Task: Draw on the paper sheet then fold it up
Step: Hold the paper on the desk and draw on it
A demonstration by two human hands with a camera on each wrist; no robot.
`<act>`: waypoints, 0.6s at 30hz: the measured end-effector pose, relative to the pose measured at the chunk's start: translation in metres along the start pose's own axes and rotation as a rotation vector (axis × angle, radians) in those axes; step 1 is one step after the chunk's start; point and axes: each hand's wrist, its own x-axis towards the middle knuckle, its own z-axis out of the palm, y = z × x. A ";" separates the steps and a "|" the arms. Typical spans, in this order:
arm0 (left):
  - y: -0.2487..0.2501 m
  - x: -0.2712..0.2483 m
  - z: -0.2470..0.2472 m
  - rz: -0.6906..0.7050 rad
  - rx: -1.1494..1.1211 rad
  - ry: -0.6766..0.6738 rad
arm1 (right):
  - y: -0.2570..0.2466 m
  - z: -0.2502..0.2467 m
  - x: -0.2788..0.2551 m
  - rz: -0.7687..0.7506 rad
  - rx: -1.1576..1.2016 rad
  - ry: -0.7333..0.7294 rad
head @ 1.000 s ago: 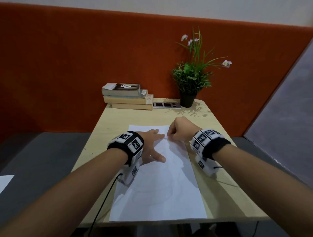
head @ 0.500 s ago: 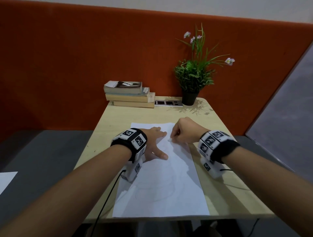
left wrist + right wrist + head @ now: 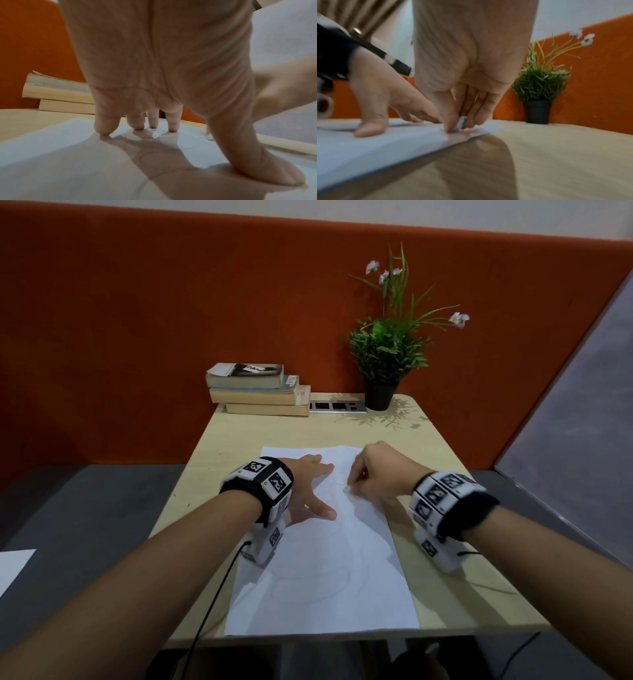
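We see white paper sheet flat on pale wooden tabletop, faint pencil curves on it. Left hand, grip open: straight fingers and thumb press sheet's far part. Just right of it, right hand, grip closed, pinches small grey drawing stub, tip on sheet near far right corner. Beyond both grips: stacked books, potted green plant.

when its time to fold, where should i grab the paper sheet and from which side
Probably the near edge of the paper sheet, taken from the person's own side. It lies flat and lengthwise, that edge sits at the table front with no hand on it, and the left hand presses the far half.
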 end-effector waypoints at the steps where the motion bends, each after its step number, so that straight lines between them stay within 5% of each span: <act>1: 0.001 -0.001 -0.001 0.002 0.003 0.001 | 0.000 0.000 0.007 0.017 0.009 0.028; 10: -0.002 0.000 0.002 0.011 -0.007 0.023 | 0.000 0.006 -0.042 -0.134 -0.021 -0.192; 18: -0.001 -0.001 -0.002 -0.032 0.020 0.060 | -0.009 0.003 0.000 -0.056 0.031 -0.038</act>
